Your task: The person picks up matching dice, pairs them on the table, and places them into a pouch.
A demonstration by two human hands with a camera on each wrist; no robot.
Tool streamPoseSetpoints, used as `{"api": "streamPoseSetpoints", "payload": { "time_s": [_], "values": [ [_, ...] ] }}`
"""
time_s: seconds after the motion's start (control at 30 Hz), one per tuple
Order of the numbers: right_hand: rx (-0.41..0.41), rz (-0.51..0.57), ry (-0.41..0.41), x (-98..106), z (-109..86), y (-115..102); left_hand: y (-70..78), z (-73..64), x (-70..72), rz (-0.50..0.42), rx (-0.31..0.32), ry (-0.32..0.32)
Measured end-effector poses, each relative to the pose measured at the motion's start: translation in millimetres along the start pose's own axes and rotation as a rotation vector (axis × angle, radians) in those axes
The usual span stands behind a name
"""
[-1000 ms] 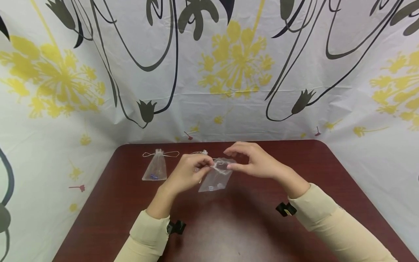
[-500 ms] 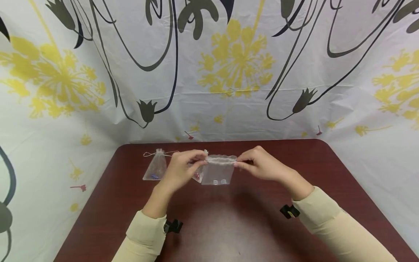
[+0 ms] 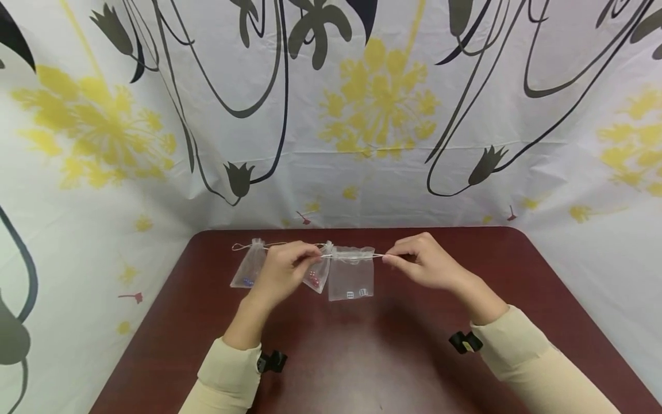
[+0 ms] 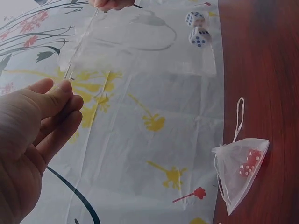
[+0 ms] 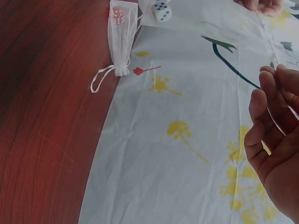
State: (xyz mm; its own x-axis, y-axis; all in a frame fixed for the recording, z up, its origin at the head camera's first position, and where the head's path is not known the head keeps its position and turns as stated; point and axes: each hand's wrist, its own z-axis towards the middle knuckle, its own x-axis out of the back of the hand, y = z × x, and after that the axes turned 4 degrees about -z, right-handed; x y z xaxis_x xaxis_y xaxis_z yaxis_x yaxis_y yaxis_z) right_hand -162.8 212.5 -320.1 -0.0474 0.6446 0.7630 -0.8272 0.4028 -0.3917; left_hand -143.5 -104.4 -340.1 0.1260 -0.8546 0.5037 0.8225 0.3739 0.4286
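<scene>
Between my two hands hangs a sheer white drawstring pouch [image 3: 351,276], its top partly gathered along the cord. Two white dice [image 4: 198,36] with blue dots lie at its bottom. My left hand [image 3: 289,265] pinches the cord [image 3: 378,255] on the left side, thumb against fingertips. On the other side, my right hand [image 3: 425,263] pinches the cord's right end, which is drawn out a little from the pouch. In the left wrist view, the left hand's thumb and index finger meet on the cord.
A closed pouch with red dice [image 4: 243,163] lies on the dark red table [image 3: 331,368] beside the left hand. Farther left is another closed pouch with blue dice [image 3: 248,270], partly behind that hand. A patterned cloth [image 3: 383,195] hangs behind the table.
The right hand has gone from the pouch's loose mouth to gripping its cord, and both hands have moved apart. The pouch now hangs flat, its top starting to gather, cord showing at both sides.
</scene>
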Motion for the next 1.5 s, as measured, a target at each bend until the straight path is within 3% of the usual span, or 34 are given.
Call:
{"api": "streamPoseSetpoints", "payload": {
  "time_s": [0.27,0.5,0.77,0.87,1.13,1.33,1.5],
  "values": [
    [-0.034,-0.001,-0.003,4.3,-9.7,1.4,0.1,-2.7,2.0,0.006,0.028,0.001],
    [-0.023,-0.013,0.033,8.0,-21.1,3.9,-6.0,-5.1,2.0,0.017,0.005,0.052],
    [-0.026,0.005,0.071,13.9,-34.3,7.6,-10.2,-1.1,-10.9,0.002,0.004,0.010],
    [-0.059,-0.002,0.072,14.5,-38.2,12.9,-12.7,0.7,-19.3,0.017,0.034,-0.016],
    [-0.219,-0.086,0.029,-0.7,-53.8,36.7,-29.5,0.7,-50.7,0.135,0.199,-0.114],
    [-0.317,-0.203,0.017,-12.8,-47.4,54.7,-45.8,3.3,-63.2,0.195,0.293,-0.170],
    [-0.397,-0.276,0.028,-20.9,-37.9,69.1,-63.0,12.5,-72.9,0.219,0.326,-0.222]
  ]
}}
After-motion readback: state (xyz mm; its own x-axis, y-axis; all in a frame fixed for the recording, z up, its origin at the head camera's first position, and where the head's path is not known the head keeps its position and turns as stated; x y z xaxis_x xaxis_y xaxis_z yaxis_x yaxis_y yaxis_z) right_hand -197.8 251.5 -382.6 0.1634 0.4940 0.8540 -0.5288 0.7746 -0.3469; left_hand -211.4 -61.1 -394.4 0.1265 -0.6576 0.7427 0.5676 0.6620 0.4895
